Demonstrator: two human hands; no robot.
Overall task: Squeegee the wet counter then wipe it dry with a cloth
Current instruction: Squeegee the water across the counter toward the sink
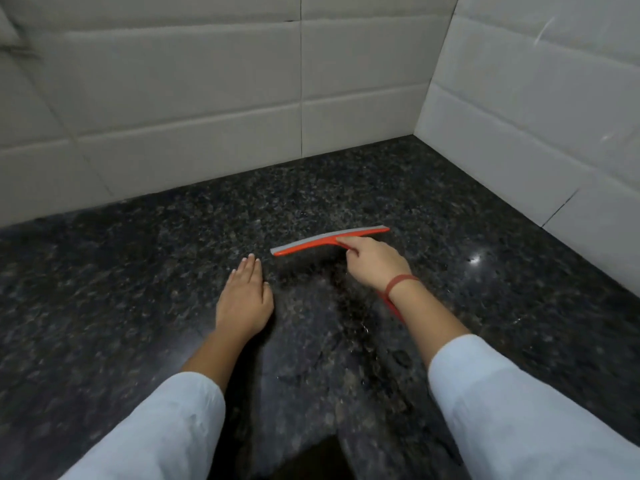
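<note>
A red squeegee (304,244) with a grey rubber blade lies blade-down on the dark speckled granite counter (138,271), near its middle. My right hand (372,263) grips its red handle, index finger stretched along the neck; the handle's end shows under my wrist. My left hand (244,301) rests flat on the counter, fingers straight, just left of the blade's near end and apart from it. A wet sheen with small droplets shows on the stone below the squeegee. No cloth is in view.
White tiled walls (194,98) close the counter at the back and on the right (540,126), meeting in a corner at the far right. The counter's front edge and a dark gap (308,459) show between my sleeves at the bottom.
</note>
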